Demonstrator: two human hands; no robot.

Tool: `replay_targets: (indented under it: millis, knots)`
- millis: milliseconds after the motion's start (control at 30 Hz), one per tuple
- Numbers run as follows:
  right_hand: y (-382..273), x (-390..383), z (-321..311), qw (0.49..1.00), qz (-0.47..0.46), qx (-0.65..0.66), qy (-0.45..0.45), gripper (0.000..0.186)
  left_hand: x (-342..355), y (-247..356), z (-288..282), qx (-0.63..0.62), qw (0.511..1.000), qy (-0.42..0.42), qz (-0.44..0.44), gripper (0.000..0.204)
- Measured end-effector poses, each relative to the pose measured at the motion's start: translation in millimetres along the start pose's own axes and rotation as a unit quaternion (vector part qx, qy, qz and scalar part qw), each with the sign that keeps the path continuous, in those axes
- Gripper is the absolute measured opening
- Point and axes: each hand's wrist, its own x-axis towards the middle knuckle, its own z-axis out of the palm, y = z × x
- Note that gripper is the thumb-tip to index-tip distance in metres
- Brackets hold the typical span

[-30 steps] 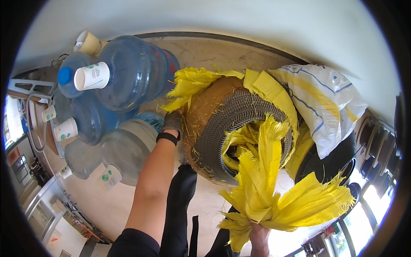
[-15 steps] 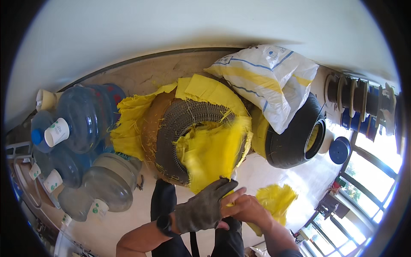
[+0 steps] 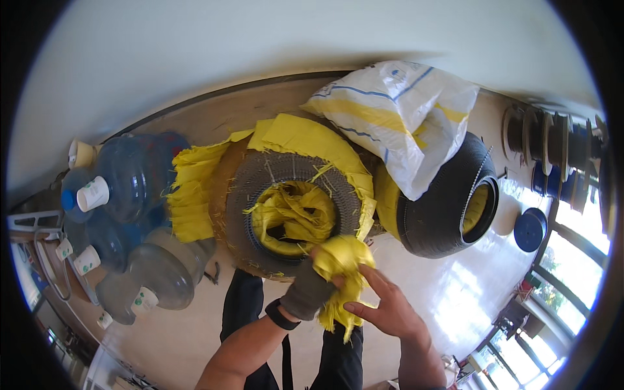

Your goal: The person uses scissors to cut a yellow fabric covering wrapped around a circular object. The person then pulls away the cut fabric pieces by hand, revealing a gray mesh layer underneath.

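Observation:
My left hand (image 3: 308, 292), in a grey work glove with a dark band at the wrist, grips a bunched strip of yellow woven cloth (image 3: 344, 263) with frayed ends. My bare right hand (image 3: 393, 309) is beside the strip, thumb and fingers apart, its fingertips close to the cloth's right edge. Whether they touch it is hard to tell. Just beyond my hands lies a large dark grey, ridged ring-shaped coil (image 3: 244, 201). Yellow cloth (image 3: 318, 136) covers its far and right sides, and more fills its hollow. Loose yellow threads cling to the coil.
Several large water bottles (image 3: 162, 276) with paper cups on their necks crowd the left. Right of the coil lies a black roll (image 3: 432, 214) lined with yellow, partly under a white plastic sack (image 3: 390, 104). Spools (image 3: 536, 140) and a blue disc (image 3: 530, 229) stand farther right. A wall bounds the far side.
The yellow strip, spread over the coil's hollow before, is now bunched in my left hand nearer me. My right hand has parted from the left and opened. The hollow is uncovered.

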Motion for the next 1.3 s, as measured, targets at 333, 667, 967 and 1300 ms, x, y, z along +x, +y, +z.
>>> replay_targets:
  millis: [333,667,967,1300]
  knots:
    - [52,13,-31,0.930,-0.250,-0.011,0.270,0.068,52,35,56,-0.044,0.993,-0.089,-0.071,0.076]
    - [-15,79,-236,0.881,-0.027,-0.161,0.445,0.044,111,60,-82,0.539,0.788,0.264,0.140,0.062]
    - [74,298,-254,0.854,0.068,-0.338,0.390,0.045,115,19,-167,0.627,0.699,0.292,0.180,0.073]
    - [147,376,-290,0.882,0.005,-0.379,0.281,0.046,134,19,-152,0.620,0.700,0.278,0.221,0.068]
